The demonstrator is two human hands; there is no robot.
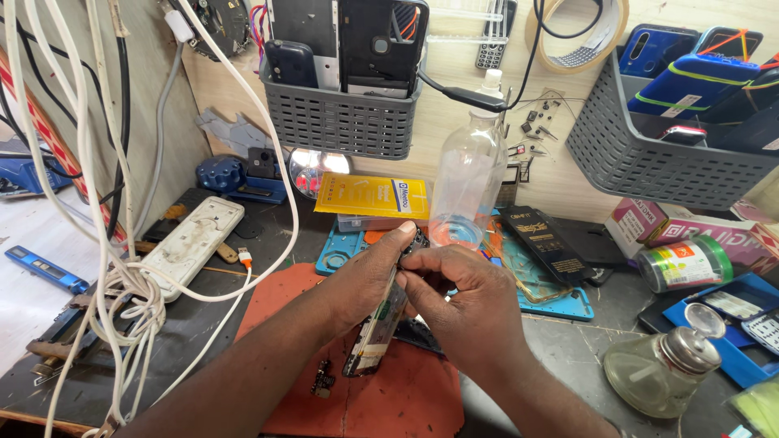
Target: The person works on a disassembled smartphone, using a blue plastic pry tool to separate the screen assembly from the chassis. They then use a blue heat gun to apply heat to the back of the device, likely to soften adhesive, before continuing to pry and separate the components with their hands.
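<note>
Right now your left hand [369,280] grips the opened phone [377,324] along its edge, thumb up near the top corner, holding it tilted on its side over the red mat [284,308]. Your right hand [462,296] closes in from the other side, fingertips pinched at the phone's upper end; whether they hold a small part there, you can't quite tell from this angle. Just below your grip, a small circuit piece [323,379] lies on the mat. Beyond your knuckles stands a clear plastic bottle [469,182], and off to the right of your right wrist sits a glass dispenser jar [661,369]. Left of your grip, a white power strip [193,239] rests among white cables [114,284].
</note>
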